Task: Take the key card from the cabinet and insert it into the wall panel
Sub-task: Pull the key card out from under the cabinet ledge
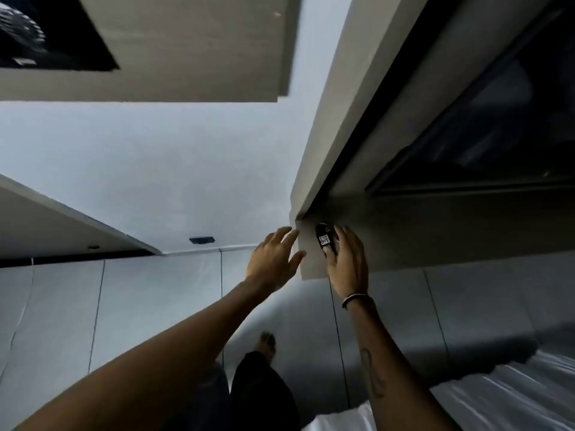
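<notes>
The key card (324, 238) is a small black tag with a white printed label. It sits at the low corner of the beige cabinet (314, 265), and my right hand (347, 259) is shut on it, thumb on its face and fingers behind. My left hand (273, 259) is open with fingers spread, its tips at the cabinet's left edge, holding nothing. A small dark wall panel (201, 240) sits low on the white wall, to the left of both hands.
A dark glass-fronted recess (485, 126) runs along the cabinet on the right. A bed with white sheets (497, 396) fills the lower right. Grey floor tiles (155, 306) lie below, with my bare foot (267, 340). A beige ledge (62, 225) juts out at left.
</notes>
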{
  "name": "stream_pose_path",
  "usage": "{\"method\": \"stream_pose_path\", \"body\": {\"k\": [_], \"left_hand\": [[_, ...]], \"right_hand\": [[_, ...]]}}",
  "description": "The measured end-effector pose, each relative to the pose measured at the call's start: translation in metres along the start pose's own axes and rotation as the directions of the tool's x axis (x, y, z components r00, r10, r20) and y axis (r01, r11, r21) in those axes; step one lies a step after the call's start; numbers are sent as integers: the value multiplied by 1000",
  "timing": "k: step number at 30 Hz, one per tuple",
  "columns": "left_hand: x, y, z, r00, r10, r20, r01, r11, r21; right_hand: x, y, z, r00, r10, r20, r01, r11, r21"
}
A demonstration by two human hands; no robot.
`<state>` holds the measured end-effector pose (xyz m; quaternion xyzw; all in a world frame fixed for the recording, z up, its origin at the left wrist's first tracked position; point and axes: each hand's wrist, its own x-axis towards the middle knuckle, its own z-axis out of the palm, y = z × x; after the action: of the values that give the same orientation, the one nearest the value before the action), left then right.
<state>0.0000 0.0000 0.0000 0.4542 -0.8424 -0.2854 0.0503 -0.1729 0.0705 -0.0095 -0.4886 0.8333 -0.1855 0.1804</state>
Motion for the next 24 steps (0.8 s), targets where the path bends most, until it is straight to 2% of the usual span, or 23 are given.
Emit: {"method": "stream_pose_path", "body": {"k": [4,7,16,19,24], "left_hand": [[44,14,26,993,-110,34,113,987,-110],[65,23,48,990,-140,-8,136,976,-172],[93,25,77,969,-238,-71,222,958,-183],[93,24,78,942,-331,-47,310,918,-248],[84,14,66,908,-418,37,379,779,-500]], "right_hand": [[29,20,16,995,92,26,-92,995,35],[44,27,26,994,96,49,-98,994,47],[71,38,37,995,72,65,-75,996,53],[71,35,41,992,88,86,-98,987,124],[64,26,41,980,108,167,-162,922,352]]}}
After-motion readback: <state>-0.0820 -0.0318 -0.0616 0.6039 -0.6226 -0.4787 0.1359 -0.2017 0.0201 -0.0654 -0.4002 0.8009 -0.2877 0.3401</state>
